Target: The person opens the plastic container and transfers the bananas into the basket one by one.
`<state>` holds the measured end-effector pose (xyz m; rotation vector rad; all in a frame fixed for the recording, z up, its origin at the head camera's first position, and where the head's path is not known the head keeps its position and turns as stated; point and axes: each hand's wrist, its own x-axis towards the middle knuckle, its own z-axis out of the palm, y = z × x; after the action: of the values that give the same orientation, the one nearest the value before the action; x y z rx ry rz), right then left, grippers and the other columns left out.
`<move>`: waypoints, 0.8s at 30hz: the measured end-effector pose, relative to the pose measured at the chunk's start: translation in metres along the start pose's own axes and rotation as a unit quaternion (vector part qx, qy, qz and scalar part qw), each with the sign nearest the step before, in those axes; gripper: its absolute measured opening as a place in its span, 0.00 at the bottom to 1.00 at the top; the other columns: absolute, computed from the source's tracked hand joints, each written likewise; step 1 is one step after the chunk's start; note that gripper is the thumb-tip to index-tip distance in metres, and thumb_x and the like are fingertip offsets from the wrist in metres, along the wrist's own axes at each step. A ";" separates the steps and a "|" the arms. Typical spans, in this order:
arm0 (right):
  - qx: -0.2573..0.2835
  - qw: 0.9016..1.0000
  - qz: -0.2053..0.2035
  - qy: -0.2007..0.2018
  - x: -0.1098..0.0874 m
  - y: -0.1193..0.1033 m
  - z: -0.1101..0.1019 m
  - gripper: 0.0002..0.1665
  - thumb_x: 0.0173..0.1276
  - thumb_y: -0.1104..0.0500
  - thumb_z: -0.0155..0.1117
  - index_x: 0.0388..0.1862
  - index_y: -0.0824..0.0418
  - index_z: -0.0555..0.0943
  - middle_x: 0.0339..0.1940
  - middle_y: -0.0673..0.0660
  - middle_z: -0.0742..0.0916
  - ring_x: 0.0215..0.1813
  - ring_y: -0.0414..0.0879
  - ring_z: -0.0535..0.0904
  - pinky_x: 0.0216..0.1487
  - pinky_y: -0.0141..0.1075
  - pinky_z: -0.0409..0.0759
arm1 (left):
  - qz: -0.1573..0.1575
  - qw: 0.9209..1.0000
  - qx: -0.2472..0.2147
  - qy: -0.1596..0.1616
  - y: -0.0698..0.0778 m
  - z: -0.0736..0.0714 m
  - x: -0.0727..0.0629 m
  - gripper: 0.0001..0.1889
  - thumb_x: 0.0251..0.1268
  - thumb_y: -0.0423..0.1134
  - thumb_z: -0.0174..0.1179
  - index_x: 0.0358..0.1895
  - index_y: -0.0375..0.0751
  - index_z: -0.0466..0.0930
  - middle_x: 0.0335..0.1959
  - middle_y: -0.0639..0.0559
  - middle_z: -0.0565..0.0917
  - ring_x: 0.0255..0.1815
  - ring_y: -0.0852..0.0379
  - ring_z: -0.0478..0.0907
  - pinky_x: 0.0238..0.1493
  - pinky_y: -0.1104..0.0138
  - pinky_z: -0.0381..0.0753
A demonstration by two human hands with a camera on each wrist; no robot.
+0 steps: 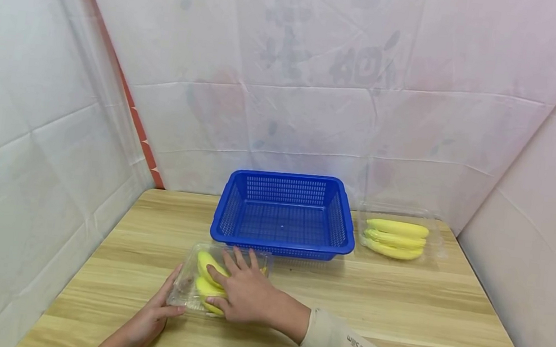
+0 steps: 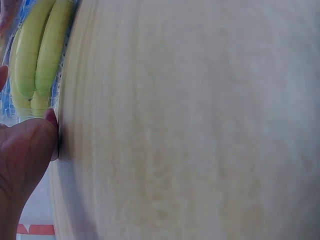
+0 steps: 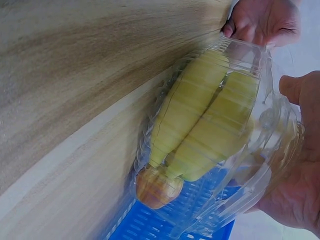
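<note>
A clear plastic box [image 1: 184,288] with yellow banana-shaped fruit [image 1: 206,290] inside stands near the front of the table, left of centre. My left hand [image 1: 152,314] holds the box's left end, thumb at the near side. Over the top lies my right hand [image 1: 249,292], its fingers spread across the clear plastic and hiding the box's right part. From the right wrist, two long yellow fruits [image 3: 192,110] show through the ribbed plastic, with a reddish-brown rounded piece [image 3: 157,187] at their end. The left wrist view catches the thumb [image 2: 37,137] at the box's end.
Just behind the box is a blue perforated basket [image 1: 280,251] with nothing visible inside. A second clear box [image 1: 434,243] holding several yellow fruits [image 1: 395,239] sits at the back right. White printed sheets [image 1: 304,119] enclose the wooden table [image 1: 396,310] at the back and sides.
</note>
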<state>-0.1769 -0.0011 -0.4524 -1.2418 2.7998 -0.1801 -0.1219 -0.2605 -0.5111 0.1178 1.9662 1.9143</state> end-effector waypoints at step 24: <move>0.048 0.999 0.009 -0.020 0.004 -0.002 -0.004 0.36 0.85 0.31 0.41 0.86 0.37 0.63 0.89 0.64 0.61 0.90 0.67 0.53 0.84 0.72 0.55 | -0.007 0.999 0.000 -0.040 0.000 -0.008 0.000 0.51 0.80 0.33 0.49 0.87 0.56 0.17 0.86 0.46 0.11 0.84 0.35 0.05 0.75 0.28 0.09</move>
<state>-0.1785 -0.0049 -0.4481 -1.1853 2.7315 -0.2825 -0.1245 -0.2679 -0.5116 0.1765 1.9103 1.8721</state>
